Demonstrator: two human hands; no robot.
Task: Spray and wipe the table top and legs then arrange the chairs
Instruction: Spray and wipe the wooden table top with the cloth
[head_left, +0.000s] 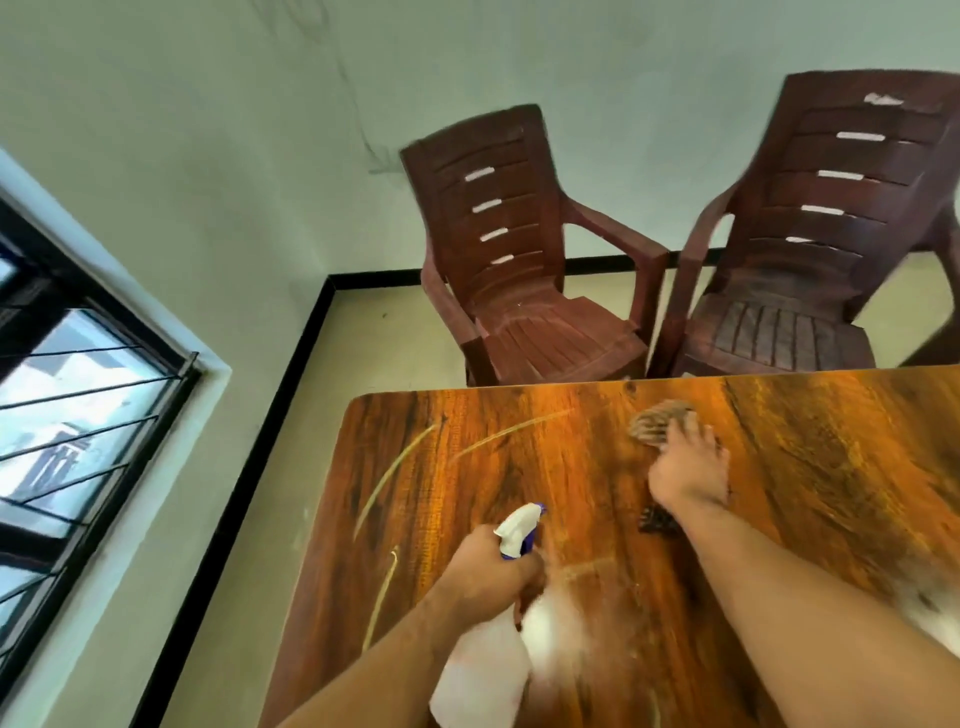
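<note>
- A single view, worn on the head, faces forward and steeply down onto the desk (467, 467).
- It sits close over the near desk edge. Both forearms enter from the bottom of the frame.
- The left grip (488, 566), curled round a bottle (483, 670), is nearest the lens. The right grip (691, 467) lies farther out, fingers spread on a cloth (657, 423).
- Beyond the grips the view takes in the far desk edge, the left chair (519, 291), the right chair (810, 260) and the wall (208, 130).
- Left of the left grip it takes in the floor (374, 353) and a window (78, 389).
- The wide lens tilts and bends straight lines, and the right side is blurred.
</note>
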